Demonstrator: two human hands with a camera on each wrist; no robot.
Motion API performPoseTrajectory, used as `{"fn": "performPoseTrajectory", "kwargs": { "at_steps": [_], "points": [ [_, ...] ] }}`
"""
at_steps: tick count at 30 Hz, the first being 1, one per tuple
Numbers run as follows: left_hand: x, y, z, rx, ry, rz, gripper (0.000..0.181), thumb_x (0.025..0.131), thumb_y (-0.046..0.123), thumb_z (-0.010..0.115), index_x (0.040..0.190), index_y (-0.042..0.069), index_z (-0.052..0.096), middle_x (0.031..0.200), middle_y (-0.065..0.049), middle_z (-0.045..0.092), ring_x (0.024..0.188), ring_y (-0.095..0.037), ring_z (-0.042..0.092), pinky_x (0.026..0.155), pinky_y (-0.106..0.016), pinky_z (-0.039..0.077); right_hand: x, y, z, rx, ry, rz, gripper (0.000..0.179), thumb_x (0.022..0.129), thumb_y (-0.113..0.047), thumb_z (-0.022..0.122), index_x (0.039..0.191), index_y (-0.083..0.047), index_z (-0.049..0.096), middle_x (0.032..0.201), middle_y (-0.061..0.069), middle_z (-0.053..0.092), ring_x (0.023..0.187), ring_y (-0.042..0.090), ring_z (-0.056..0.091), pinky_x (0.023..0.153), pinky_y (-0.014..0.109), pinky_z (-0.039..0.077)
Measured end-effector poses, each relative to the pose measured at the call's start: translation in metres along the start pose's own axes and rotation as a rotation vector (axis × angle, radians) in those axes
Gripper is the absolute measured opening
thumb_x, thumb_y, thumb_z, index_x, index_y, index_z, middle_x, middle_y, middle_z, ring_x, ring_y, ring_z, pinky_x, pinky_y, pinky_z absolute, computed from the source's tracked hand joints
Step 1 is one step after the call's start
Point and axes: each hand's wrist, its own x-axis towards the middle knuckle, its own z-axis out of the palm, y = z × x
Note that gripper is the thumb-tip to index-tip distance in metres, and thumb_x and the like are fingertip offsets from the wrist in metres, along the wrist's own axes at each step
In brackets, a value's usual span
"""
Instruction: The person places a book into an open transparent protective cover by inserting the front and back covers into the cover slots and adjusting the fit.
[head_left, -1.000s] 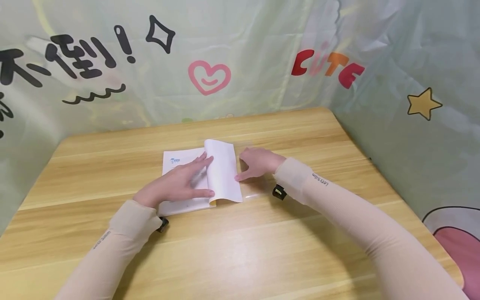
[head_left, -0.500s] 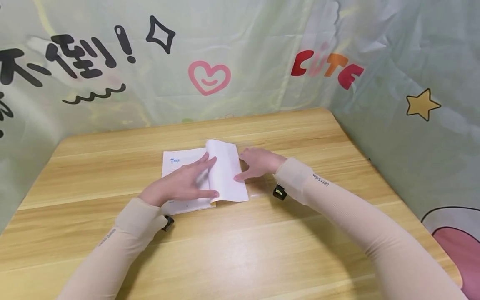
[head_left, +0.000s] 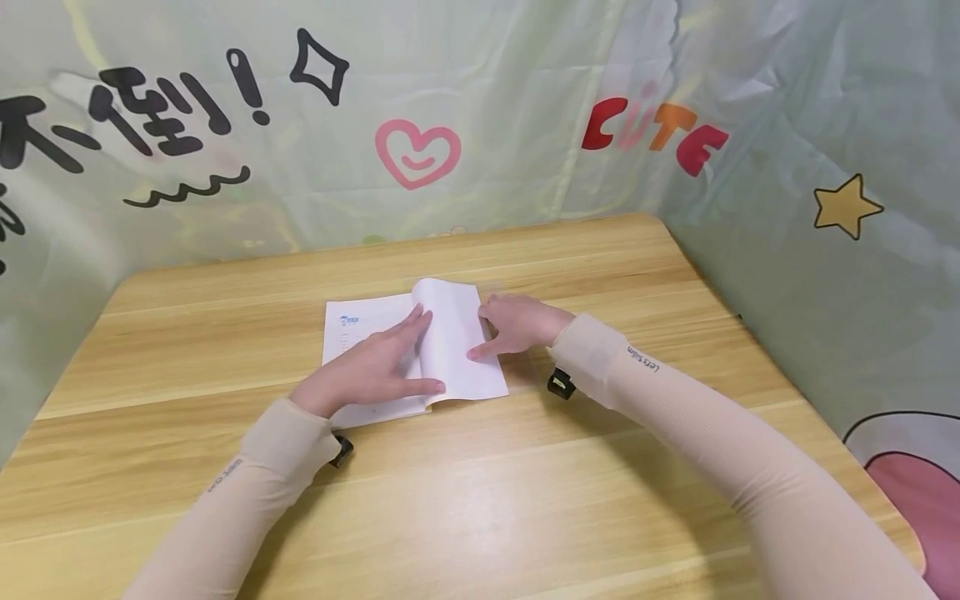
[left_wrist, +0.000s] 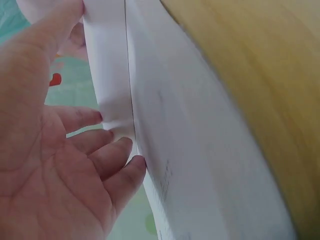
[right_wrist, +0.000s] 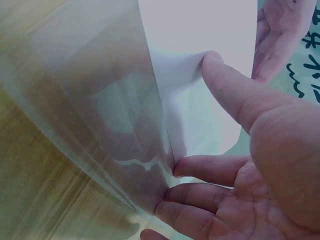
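Observation:
A white booklet (head_left: 375, 310) with small blue print at its top left lies open on the table. Its right-hand leaf (head_left: 461, 333) curves up at the fold and slants over to the right. My left hand (head_left: 369, 367) has its fingers spread along the fold, fingertips and thumb touching the leaf. At the leaf's outer edge is my right hand (head_left: 519, 323), its thumb on the white surface and its other fingertips along the border. Beside that edge, a clear plastic cover (right_wrist: 95, 100) shows in the right wrist view. How far the leaf overlaps the plastic is hard to tell.
The wooden table (head_left: 480, 500) has a rounded far right corner. A pale printed curtain (head_left: 517, 108) hangs behind it and along the right side. Black wrist cameras (head_left: 560, 383) are strapped under both wrists.
My left hand has slid a little to the right along with the leaf. The leaf's near outer corner has shifted right and lies flatter. My right hand has stayed almost still.

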Motion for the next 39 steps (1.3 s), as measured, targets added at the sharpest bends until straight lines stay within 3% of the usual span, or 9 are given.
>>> {"fn": "performPoseTrajectory", "kwargs": {
  "at_steps": [4, 9, 15, 25, 28, 35, 39],
  "points": [
    [-0.004, -0.005, -0.002, 0.007, 0.004, 0.013, 0.115, 0.092, 0.059, 0.079, 0.171, 0.002, 0.017, 0.179, -0.016, 0.018, 0.163, -0.037, 0.032, 0.130, -0.055, 0.033, -0.001, -0.001, -0.001, -0.001, 0.009, -0.009, 0.064, 0.099, -0.053, 0.073, 0.135, 0.000, 0.063, 0.118, 0.013, 0.061, 0.098, 0.024, 0.056, 0.087, 0.036, 0.048],
    [-0.007, -0.011, 0.000, 0.001, -0.002, 0.007, 0.115, 0.092, 0.058, 0.080, 0.171, 0.002, 0.017, 0.178, -0.016, 0.023, 0.160, -0.038, 0.039, 0.128, -0.056, 0.036, 0.000, 0.000, 0.000, -0.006, 0.005, -0.003, 0.063, 0.100, -0.053, 0.072, 0.133, 0.000, 0.064, 0.116, 0.013, 0.059, 0.096, 0.023, 0.053, 0.084, 0.035, 0.045],
    [-0.008, -0.011, 0.003, -0.021, 0.005, 0.026, 0.114, 0.093, 0.055, 0.081, 0.171, 0.001, 0.017, 0.179, -0.015, 0.020, 0.162, -0.037, 0.035, 0.129, -0.055, 0.035, 0.002, 0.001, 0.000, -0.019, -0.011, 0.001, 0.067, 0.100, -0.057, 0.070, 0.138, -0.002, 0.062, 0.120, 0.014, 0.060, 0.098, 0.024, 0.054, 0.087, 0.037, 0.047],
    [-0.004, -0.005, 0.008, -0.008, 0.015, 0.028, 0.113, 0.093, 0.055, 0.081, 0.170, 0.000, 0.019, 0.179, -0.016, 0.016, 0.166, -0.036, 0.023, 0.132, -0.056, 0.028, 0.000, 0.000, -0.002, -0.003, 0.002, -0.010, 0.055, 0.099, -0.055, 0.072, 0.120, -0.004, 0.066, 0.110, 0.011, 0.059, 0.089, 0.022, 0.052, 0.075, 0.031, 0.041],
    [-0.003, -0.003, 0.009, 0.006, 0.018, 0.031, 0.113, 0.093, 0.056, 0.080, 0.170, 0.000, 0.019, 0.179, -0.017, 0.017, 0.166, -0.036, 0.022, 0.132, -0.058, 0.028, 0.000, 0.000, -0.002, -0.009, -0.001, -0.009, 0.057, 0.099, -0.056, 0.072, 0.122, -0.004, 0.066, 0.114, 0.014, 0.061, 0.090, 0.023, 0.053, 0.077, 0.034, 0.044],
    [0.001, 0.003, 0.012, 0.058, 0.010, 0.018, 0.111, 0.095, 0.058, 0.076, 0.170, 0.000, 0.019, 0.179, -0.018, 0.015, 0.167, -0.038, 0.019, 0.131, -0.063, 0.026, 0.000, -0.002, -0.001, -0.027, -0.005, 0.011, 0.075, 0.099, -0.058, 0.071, 0.147, -0.002, 0.060, 0.132, 0.020, 0.063, 0.107, 0.028, 0.059, 0.099, 0.044, 0.052],
    [0.003, 0.008, 0.012, 0.089, 0.009, -0.001, 0.112, 0.095, 0.060, 0.075, 0.170, 0.000, 0.018, 0.179, -0.020, 0.016, 0.167, -0.039, 0.020, 0.131, -0.062, 0.028, 0.000, -0.002, -0.001, -0.021, -0.003, 0.018, 0.074, 0.099, -0.058, 0.071, 0.145, -0.002, 0.061, 0.130, 0.018, 0.063, 0.105, 0.027, 0.059, 0.098, 0.044, 0.053]
  ]
}}
